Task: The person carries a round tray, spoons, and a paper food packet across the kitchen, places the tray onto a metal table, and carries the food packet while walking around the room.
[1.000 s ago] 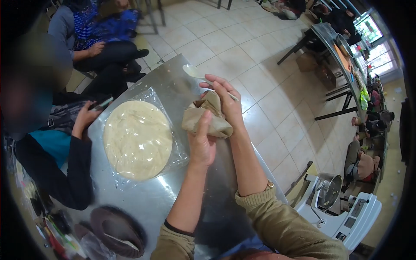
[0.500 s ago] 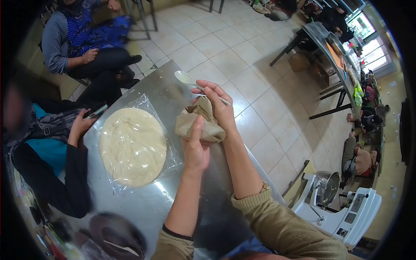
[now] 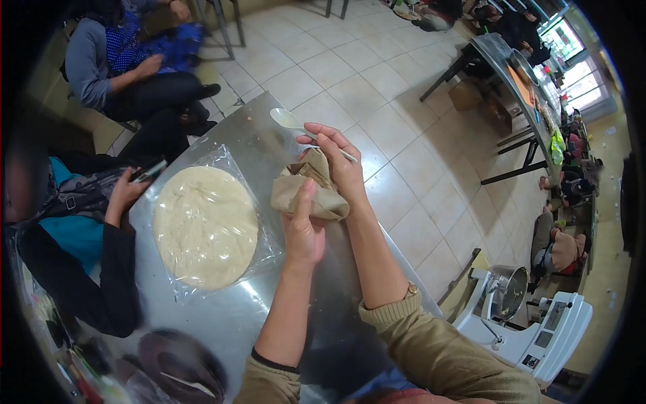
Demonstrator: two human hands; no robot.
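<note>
My left hand (image 3: 304, 232) is closed around a folded brown paper packet (image 3: 311, 195), its thumb pressed on the front. What the packet contains is hidden. My right hand (image 3: 342, 158) grips a pale spoon (image 3: 288, 120) by its handle, with the bowl pointing up and to the left. The right hand also rests against the packet's upper right side. To the left, a large flat round of pale dough (image 3: 207, 227) lies under clear plastic on the metal table (image 3: 262, 320).
A seated person holding a phone (image 3: 149, 172) is at the table's left side, and another person (image 3: 128, 74) sits farther back. Dark bowls (image 3: 178, 367) stand near the front left. A white stand mixer (image 3: 538, 337) is at the lower right. A long work table (image 3: 498, 60) stands behind.
My hands, the packet and the spoon stay almost still. The seated person farther back has shifted an arm.
</note>
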